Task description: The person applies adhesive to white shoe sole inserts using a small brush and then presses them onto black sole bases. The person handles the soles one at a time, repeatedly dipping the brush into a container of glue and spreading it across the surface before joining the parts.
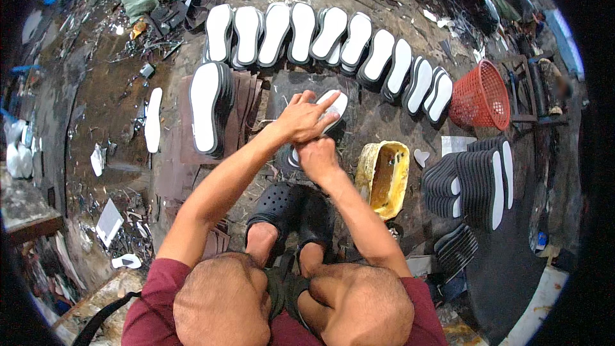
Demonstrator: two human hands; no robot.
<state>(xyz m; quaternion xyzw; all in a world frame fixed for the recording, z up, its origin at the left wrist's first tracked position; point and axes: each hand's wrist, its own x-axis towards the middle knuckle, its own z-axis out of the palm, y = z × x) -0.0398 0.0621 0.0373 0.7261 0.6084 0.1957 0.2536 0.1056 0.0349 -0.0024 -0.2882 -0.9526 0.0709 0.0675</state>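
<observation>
The white-topped sole lies beyond the yellow tub and to its left, under the left hand, whose grip is loose: two fingers reach flat across the white face, with no sign of them closing round it. The right hand, left of the tub, is curled like a fist near the sole's close end; its fingertips are hidden, so I cannot tell whether its grip clenches on anything. The step in hand looks like smoothing the white face onto its dark base, and it is best done with flat finger pads, working from the middle outward so the edges settle evenly, while the right hand steadies the close end. Keeping the outlines of both layers matched all round matters most, since a skewed layer would probably be hard to shift once it has stuck. Fingers are best kept clean, as the residue in the tub could smear the white. The row of finished-looking soles, beyond the tub, gives a fair guide for alignment.
</observation>
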